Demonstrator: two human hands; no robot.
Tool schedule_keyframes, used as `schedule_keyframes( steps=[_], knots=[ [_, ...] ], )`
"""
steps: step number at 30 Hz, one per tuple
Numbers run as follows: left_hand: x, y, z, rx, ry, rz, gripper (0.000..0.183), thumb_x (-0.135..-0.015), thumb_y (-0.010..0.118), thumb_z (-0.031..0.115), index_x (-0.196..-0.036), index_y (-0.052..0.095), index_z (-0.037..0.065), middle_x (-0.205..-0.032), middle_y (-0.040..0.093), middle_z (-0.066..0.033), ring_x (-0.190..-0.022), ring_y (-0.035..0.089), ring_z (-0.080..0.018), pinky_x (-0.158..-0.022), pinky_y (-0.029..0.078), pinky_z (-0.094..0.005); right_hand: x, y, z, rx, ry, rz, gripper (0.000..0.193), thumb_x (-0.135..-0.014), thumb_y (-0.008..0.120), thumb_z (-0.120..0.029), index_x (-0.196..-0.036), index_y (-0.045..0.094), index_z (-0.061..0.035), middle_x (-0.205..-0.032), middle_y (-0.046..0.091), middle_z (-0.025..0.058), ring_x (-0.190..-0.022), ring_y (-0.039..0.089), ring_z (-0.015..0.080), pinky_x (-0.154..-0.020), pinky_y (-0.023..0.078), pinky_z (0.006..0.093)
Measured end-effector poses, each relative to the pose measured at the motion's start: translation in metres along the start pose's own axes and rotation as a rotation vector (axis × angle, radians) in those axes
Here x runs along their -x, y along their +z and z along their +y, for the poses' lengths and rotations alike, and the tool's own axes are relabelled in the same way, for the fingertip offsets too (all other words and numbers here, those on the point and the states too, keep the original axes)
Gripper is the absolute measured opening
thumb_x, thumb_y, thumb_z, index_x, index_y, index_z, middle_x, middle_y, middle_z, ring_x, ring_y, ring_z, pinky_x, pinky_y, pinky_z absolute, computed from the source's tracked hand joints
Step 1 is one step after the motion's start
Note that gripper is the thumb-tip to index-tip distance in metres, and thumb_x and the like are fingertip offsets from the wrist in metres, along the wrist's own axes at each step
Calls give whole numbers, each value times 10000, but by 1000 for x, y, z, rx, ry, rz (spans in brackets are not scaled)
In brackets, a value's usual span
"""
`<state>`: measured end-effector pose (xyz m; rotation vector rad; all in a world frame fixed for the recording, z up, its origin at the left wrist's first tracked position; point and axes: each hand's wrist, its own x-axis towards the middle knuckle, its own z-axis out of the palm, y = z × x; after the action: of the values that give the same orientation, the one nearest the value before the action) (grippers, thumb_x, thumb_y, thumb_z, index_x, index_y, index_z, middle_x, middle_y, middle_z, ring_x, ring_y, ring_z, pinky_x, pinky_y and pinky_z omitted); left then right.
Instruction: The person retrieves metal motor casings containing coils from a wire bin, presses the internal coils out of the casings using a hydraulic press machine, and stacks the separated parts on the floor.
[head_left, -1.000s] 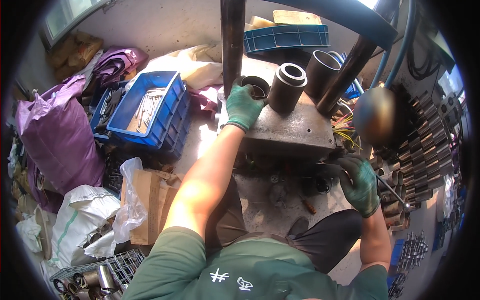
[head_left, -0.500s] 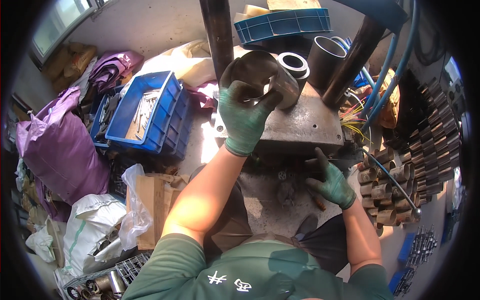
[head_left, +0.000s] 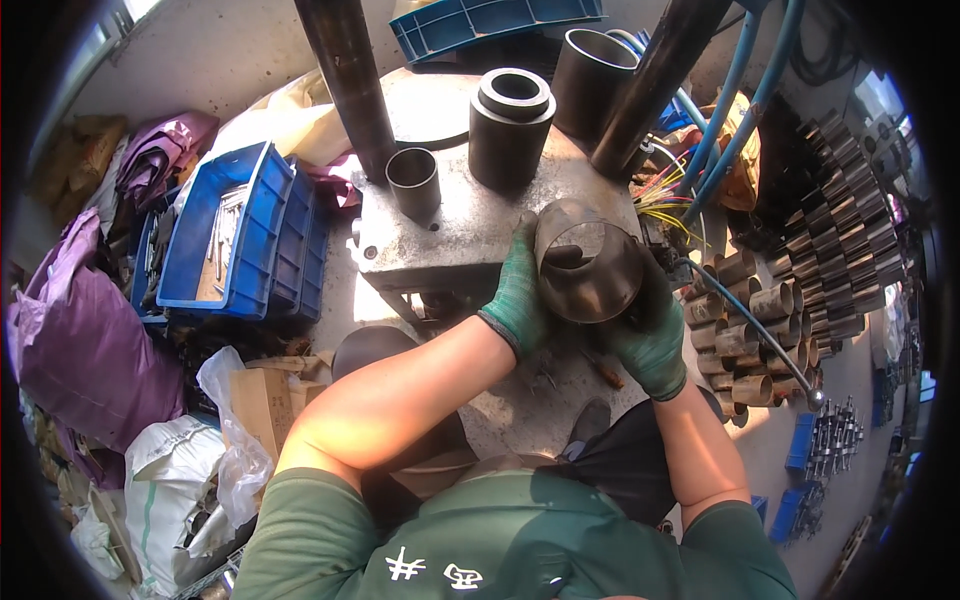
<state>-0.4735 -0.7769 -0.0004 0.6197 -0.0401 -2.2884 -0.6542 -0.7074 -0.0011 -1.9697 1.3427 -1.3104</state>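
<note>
A dark, thin-walled metal tube (head_left: 592, 290) is held in front of the machine block's near edge, its open end facing up. My left hand (head_left: 518, 295), in a green glove, grips its left side. My right hand (head_left: 655, 335), gloved alike, closes on its right side, with fingers partly hidden behind it. Beyond the hands, a stepped dark cylinder (head_left: 508, 145) stands upright on the scuffed metal block (head_left: 455, 235). A smaller short tube (head_left: 414, 185) stands at the block's left, near a thick post.
Two dark posts (head_left: 345, 85) rise from the block, with a wide tube (head_left: 592, 85) behind. Blue hoses (head_left: 745, 130) run down at right. Stacked metal tubes (head_left: 740, 340) lie on the right. Blue crates (head_left: 230, 240) and a purple sack (head_left: 95, 345) stand left.
My left hand has brought the tube from over the block toward me and to the right. My right hand, formerly open and apart, now grips it too. The view has shifted right.
</note>
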Motion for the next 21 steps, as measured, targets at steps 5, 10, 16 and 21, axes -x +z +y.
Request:
schedule_keyframes(
  steps=[5, 10, 16, 21],
  knots=[
    [3, 4, 0, -28, 17, 13, 960, -967, 465, 807, -1508, 495, 14, -1481, 568, -238, -1363, 571, -361, -1187, 453, -495, 2, -1, -10, -298, 167, -9, 945, -807, 896, -33, -1608, 395, -39, -1432, 655, 165, -1286, 652, 266, -1092, 519, 375],
    [-2, 9, 11, -47, 124, -73, 918, -955, 518, 789, -1537, 456, 83, -1407, 614, -198, -1283, 634, -331, -1132, 510, -509, 0, -17, -8, -822, 312, -86, 798, -1022, 672, -432, -1620, 370, 2, -1424, 636, 167, -1335, 592, 237, -1164, 442, 399],
    [23, 13, 15, -486, 608, -253, 1159, -843, 898, 245, -1686, 111, 128, -1422, 538, -160, -1328, 582, -306, -1114, 523, -448, -5, -18, -21, -610, 465, -151, 833, -957, 717, -367, -1614, 379, 17, -1419, 609, 125, -1296, 583, 216, -1135, 443, 384],
    [33, 15, 9, -875, 870, -409, 1312, -748, 941, 112, -1708, 48, 159, -1469, 495, -157, -1393, 524, -288, -1162, 475, -448, -5, -14, -21, -642, 388, -140, 834, -819, 808, -141, -1554, 443, 10, -1427, 601, 114, -1309, 566, 201, -1118, 459, 371]
  ],
)
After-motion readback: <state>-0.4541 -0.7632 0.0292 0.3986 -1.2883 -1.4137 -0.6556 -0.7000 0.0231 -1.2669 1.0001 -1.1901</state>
